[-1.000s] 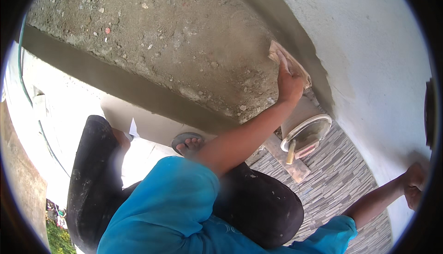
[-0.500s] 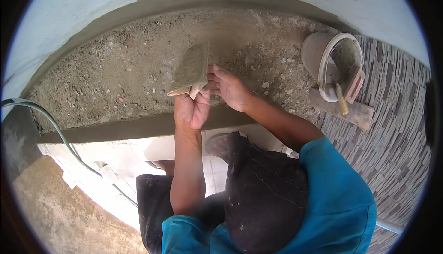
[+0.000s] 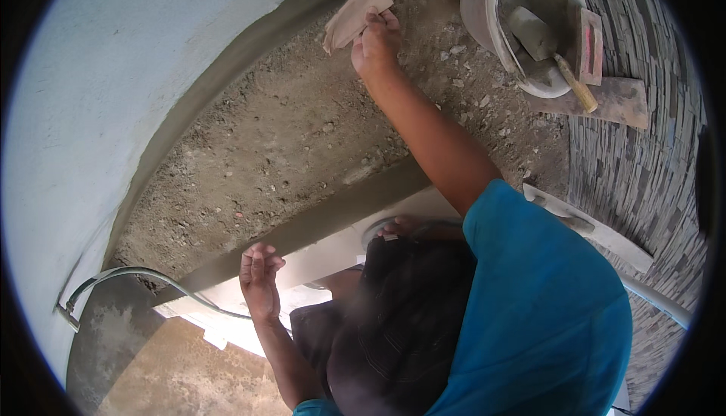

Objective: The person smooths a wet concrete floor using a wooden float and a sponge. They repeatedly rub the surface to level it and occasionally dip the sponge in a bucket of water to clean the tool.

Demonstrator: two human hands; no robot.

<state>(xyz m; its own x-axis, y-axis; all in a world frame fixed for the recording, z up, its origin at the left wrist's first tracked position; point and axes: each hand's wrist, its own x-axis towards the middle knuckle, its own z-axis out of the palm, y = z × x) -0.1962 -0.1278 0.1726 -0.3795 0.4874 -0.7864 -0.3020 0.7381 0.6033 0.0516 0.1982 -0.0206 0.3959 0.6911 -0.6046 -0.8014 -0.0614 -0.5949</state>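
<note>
My right hand (image 3: 376,41) reaches to the far edge of the rough soil-like bed, close to the wall's grey mortar band. Its fingers pinch a flat tan piece of stiff paper or cardboard (image 3: 357,13) by its near side. The sheet is tilted, and its tan face shows. My left hand (image 3: 261,276) is held up over the near edge of the bed, its fingers loosely bent and apart, with nothing visible in them.
A white bucket (image 3: 475,19) of grey mortar stands at the far right. A trowel (image 3: 535,34) rests in it, beside a red-marked float (image 3: 591,47). Under them lies a flat board (image 3: 624,104). A hose (image 3: 140,270) curves at the left; a white strip (image 3: 616,238) lies right.
Both hands were together on the flat piece, its grey mortar-smeared face up. My left hand has let go and drawn back left; my right hand has carried the piece toward the far wall.
</note>
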